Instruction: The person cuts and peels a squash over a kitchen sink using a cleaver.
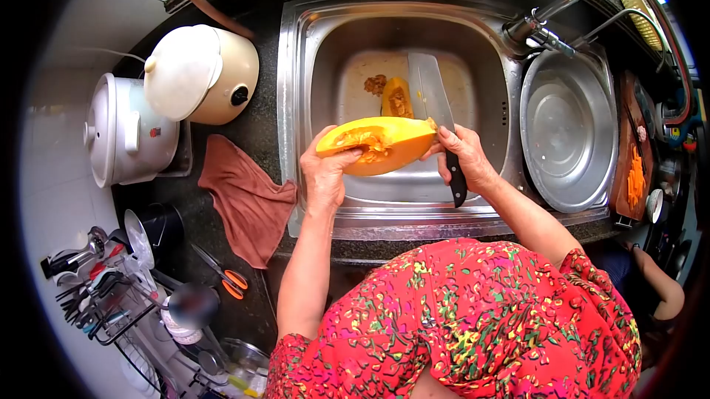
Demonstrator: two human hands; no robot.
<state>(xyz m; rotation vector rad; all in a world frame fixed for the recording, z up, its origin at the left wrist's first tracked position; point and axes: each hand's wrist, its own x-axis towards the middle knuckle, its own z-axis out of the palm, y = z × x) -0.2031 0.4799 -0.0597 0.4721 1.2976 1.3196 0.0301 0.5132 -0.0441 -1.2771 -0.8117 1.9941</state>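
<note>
My left hand (322, 173) is closed on the wide end of an orange squash piece (405, 146), its thumb at the seed cavity. Stringy pulp and seeds show in that hollow. At the tapered end, my right hand (467, 156) grips the black handle of a kitchen knife (429, 87) and its fingers touch the squash too. The broad blade points away from me over the sink (492, 81). Another squash piece (398, 98) lies on the sink floor, partly hidden behind the held one. Beside it sits a small heap of scooped seeds (375, 85).
Right of the sink stand a metal basin (566, 133) under the faucet (532, 28) and a cutting board (629, 170) with orange strips. To the left are two cookers (214, 77), a brown cloth (248, 199), orange-handled scissors (229, 279) and a utensil rack (122, 325). Another person's arm (658, 281) shows at lower right.
</note>
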